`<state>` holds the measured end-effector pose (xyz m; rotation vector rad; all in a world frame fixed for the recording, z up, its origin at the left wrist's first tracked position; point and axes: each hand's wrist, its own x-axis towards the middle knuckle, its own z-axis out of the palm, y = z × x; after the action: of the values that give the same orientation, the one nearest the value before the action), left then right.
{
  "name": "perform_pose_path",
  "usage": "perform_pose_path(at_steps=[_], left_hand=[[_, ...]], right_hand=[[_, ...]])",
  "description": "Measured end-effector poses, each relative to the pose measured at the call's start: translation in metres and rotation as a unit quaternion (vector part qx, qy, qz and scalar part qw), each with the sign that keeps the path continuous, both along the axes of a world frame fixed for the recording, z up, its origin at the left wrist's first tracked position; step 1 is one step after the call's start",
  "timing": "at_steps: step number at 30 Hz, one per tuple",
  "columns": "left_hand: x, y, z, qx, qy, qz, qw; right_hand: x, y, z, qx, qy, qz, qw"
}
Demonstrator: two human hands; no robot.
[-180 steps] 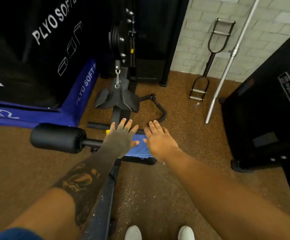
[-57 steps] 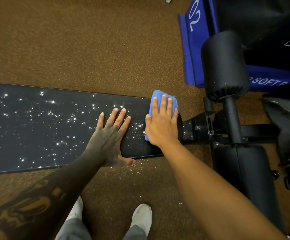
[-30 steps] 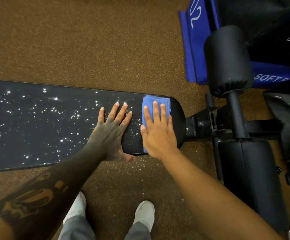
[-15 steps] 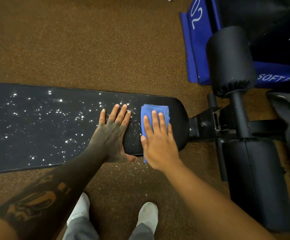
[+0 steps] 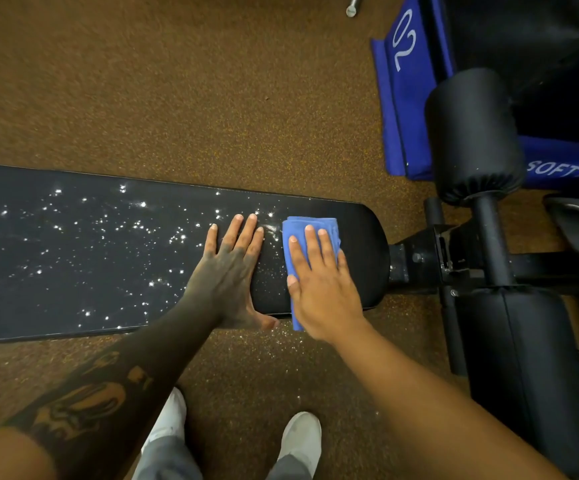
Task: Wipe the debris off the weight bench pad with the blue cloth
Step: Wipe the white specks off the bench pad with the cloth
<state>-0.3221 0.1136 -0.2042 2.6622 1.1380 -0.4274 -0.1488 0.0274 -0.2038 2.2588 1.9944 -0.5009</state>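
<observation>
The black weight bench pad (image 5: 73, 258) runs left to right across the head view, speckled with shiny glitter-like debris (image 5: 135, 230) over most of its left and middle. The folded blue cloth (image 5: 307, 226) lies near the pad's rounded right end, hanging slightly over the near edge. My right hand (image 5: 319, 282) presses flat on the cloth, fingers spread. My left hand (image 5: 229, 268) rests flat on the pad just left of the cloth, holding nothing. The strip right of the cloth looks free of specks.
Black foam leg rollers (image 5: 471, 133) and the bench frame (image 5: 454, 265) stand to the right. A blue and black plyo soft box (image 5: 409, 91) sits at the back right. Fallen specks dot the brown floor (image 5: 246, 351) by my white shoes (image 5: 298, 441).
My right hand has slid the cloth a little toward the near edge of the pad, so it overhangs that edge. The left hand stays flat beside it.
</observation>
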Motion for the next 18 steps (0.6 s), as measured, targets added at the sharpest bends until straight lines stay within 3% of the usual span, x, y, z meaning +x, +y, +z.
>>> perform_pose_path(at_steps=[6, 11, 18], left_hand=[[-0.011, 0.003, -0.002, 0.004, 0.017, -0.006, 1.0], [-0.017, 0.008, -0.001, -0.003, 0.016, -0.003, 1.0], [-0.024, 0.011, 0.0, -0.011, 0.014, -0.001, 1.0]], right_hand=[[-0.005, 0.051, -0.005, 0.014, -0.011, -0.09, 0.996], [-0.011, 0.015, 0.0, 0.01, -0.004, -0.012, 1.0], [-0.01, 0.056, -0.004, 0.011, -0.009, -0.094, 0.995]])
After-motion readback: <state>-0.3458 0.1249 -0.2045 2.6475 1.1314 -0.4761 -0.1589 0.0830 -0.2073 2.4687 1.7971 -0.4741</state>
